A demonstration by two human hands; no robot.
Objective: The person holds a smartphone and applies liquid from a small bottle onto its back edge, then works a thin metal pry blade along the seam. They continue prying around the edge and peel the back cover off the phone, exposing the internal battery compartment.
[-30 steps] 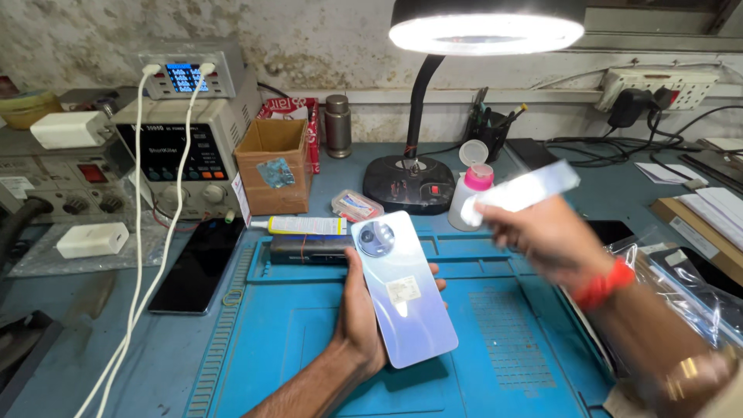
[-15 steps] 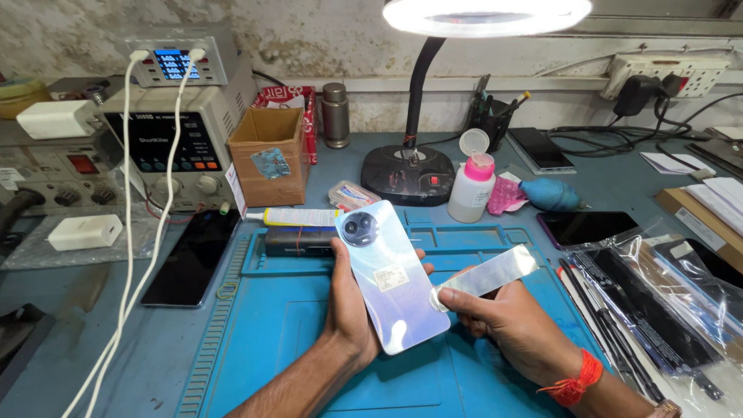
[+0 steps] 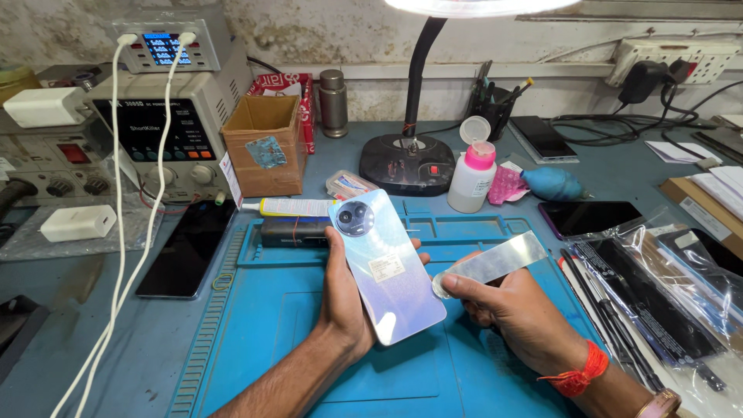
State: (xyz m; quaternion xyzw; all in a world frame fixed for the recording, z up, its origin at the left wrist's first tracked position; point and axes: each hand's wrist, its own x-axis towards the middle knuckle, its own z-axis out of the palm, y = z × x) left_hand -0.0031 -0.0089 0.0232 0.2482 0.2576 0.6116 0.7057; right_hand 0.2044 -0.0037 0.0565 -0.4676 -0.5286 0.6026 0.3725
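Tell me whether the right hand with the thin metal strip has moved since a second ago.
Yes. The right hand with the metal strip came down from beside the pink-capped bottle to the phone's right edge.

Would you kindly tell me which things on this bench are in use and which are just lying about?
In use:
phone, back up, in left hand
thin metal blade, in right hand, tip at the phone's edge

Lying about:
pink-capped bottle
cardboard box
dark phone
glue tube
blue blower
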